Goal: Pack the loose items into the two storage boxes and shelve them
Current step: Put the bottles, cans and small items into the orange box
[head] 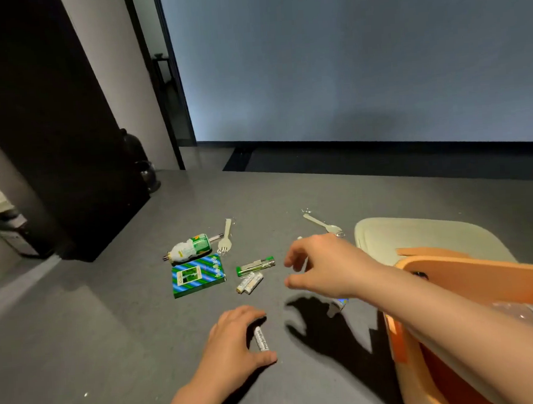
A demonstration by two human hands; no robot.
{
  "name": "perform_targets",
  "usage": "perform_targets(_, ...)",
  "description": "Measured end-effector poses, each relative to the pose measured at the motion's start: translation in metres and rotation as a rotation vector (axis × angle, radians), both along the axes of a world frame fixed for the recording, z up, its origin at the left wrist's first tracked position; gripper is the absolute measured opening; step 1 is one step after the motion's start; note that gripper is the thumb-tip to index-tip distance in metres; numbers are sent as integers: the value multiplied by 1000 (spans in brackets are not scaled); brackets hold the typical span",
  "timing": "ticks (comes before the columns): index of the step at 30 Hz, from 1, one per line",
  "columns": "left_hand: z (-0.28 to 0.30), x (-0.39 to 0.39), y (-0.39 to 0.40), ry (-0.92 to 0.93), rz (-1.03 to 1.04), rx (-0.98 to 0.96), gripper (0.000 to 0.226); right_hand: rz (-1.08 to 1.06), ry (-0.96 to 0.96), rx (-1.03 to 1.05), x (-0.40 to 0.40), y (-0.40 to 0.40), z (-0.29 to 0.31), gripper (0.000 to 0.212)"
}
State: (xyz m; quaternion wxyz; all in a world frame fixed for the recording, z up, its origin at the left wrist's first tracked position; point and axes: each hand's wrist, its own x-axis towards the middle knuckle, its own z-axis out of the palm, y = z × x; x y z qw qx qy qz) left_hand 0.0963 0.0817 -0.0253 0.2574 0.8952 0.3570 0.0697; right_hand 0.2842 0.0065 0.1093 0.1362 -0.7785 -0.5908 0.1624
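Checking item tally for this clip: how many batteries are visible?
3: one battery gripped in the left hand; a pair of batteries lying together below the green lighter. The right hand may hide others.

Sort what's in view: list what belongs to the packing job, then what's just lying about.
Job:
white battery in left hand
right hand
two batteries
green lighter
card pack
small bottle
two forks
orange box
pale lid

Lying about:
dark jug
dark cabinet
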Motion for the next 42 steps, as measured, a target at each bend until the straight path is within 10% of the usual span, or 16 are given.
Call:
perform_targets(16, -24, -42, 83, -132, -25, 96, 54, -380, 122, 72, -48, 115, -134, 80)
perform_targets(42, -27, -44, 74, -219, 30, 55, 54, -284, 44, 124, -54, 98, -144, 58)
